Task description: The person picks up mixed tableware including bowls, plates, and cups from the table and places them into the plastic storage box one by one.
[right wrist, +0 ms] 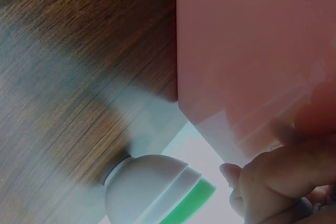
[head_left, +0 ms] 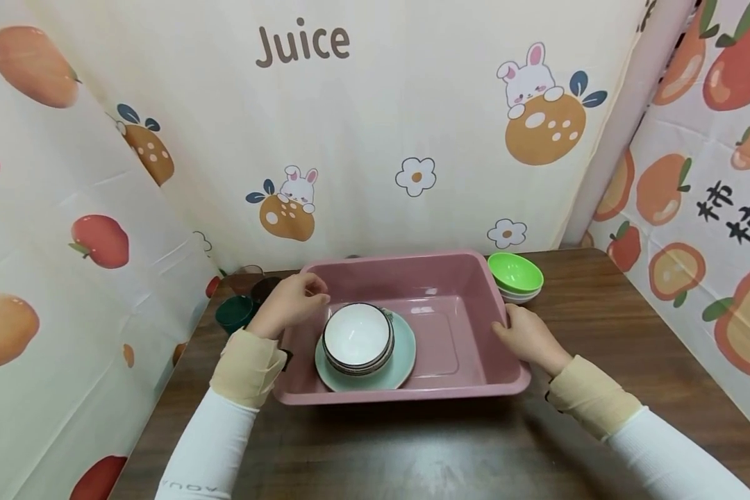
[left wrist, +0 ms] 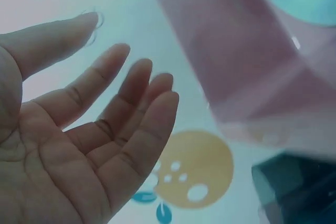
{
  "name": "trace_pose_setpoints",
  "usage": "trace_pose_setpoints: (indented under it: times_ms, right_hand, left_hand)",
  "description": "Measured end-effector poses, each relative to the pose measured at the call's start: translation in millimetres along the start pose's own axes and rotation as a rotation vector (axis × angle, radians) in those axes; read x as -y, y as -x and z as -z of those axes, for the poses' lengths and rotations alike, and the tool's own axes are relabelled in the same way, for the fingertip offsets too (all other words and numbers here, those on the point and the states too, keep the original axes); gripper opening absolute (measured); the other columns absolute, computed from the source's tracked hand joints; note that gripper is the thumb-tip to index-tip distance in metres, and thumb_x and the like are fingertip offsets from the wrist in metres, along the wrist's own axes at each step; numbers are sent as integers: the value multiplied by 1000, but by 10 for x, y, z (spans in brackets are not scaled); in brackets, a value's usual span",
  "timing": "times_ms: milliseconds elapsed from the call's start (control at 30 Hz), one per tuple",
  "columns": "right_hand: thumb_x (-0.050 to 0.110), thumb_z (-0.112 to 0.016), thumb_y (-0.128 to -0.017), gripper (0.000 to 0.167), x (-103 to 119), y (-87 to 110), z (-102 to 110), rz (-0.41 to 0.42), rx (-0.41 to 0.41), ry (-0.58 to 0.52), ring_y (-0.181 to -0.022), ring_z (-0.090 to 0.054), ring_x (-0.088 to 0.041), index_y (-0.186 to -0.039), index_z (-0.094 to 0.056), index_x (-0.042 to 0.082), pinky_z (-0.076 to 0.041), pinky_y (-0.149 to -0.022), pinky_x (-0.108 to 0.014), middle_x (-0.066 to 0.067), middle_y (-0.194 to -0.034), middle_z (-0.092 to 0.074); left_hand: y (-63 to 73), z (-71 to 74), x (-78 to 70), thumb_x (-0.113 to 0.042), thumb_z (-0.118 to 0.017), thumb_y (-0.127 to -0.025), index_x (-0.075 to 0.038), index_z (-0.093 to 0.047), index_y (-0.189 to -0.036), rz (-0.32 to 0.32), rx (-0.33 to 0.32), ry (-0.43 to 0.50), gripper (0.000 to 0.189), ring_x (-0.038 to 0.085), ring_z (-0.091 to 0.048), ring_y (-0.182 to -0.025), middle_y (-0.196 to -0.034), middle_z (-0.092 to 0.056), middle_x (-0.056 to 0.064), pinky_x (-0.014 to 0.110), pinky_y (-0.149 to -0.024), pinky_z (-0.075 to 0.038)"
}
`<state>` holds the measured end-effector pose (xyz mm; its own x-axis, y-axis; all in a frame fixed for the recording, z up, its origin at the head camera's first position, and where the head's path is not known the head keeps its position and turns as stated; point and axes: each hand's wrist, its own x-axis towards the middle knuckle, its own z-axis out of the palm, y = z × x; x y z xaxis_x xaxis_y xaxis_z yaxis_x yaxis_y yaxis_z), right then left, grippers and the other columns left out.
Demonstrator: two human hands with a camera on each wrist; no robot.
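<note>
Pink basin (head_left: 434, 337) on the brown bench (head_left: 406, 451), between the hands

Lies with a long side toward the person. Gripped at the right rim by the right hand (head_left: 531, 337), with fingers bent at the edge. Near the left rim: the left hand (head_left: 290, 302), empty, thumb apart from loosely bent fingers, well apart from the right one. Cannot tell whether the left cuff (head_left: 244, 368) touches the rim.

In the left half of the basin: a pale green plate (head_left: 404, 357), and on it a stack of white, dark-rimmed bowls (head_left: 357, 336). Just behind the stack, a small patterned patch, too hidden to identify.

Beyond the left wall, on the bench: a dark green cup (head_left: 235, 314), and just beside it a dark round vessel (head_left: 265, 287), partly hidden. Just outside the far right corner: a bright green bowl (head_left: 515, 272), nested in plain white bowls (head_left: 521, 297). Behind everything: a pale curtain (head_left: 375, 125), printed with fruit, rabbits and the word "Juice".
</note>
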<state>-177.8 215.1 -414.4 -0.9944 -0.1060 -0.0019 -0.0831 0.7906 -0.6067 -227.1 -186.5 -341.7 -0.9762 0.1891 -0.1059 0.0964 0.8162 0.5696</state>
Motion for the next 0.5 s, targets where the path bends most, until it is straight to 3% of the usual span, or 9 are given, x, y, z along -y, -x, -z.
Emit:
trace_pose_setpoints:
  times_ms: [100,267,500]
  right_hand:
    - [13,-56,-91,31,0,5,-3,4,2,-8,-73,-61,-21,-110,-57,-12,-50,-62,-33,-18,-88,-66]
    - [12,-56,-92,32,-27,10,-13,6,3,-10,-74,-62,-21,-112,-57,-12,-50,-62,-34,-19,-90,-66]
    - [12,-56,-91,30,-43,-12,-18,11,-4,-15,-72,-61,-20,-110,-58,-11,-49,-61,-33,-17,-87,-66]
  left_hand:
    - [104,80,80,-30,-62,-93,-6,-60,-123,-2,-29,24,38,30,-58,-106,-120,-63,15,44,-85,-55]
    - [236,80,264,-34,-59,-96,-2,-50,-138,-12,-54,63,54,35,-56,-114,-135,-55,21,51,-93,-52]
    - [364,-7,496,-39,-58,-97,2,-32,-149,59,14,89,71,41,-52,-127,-148,-43,25,54,-97,-49]
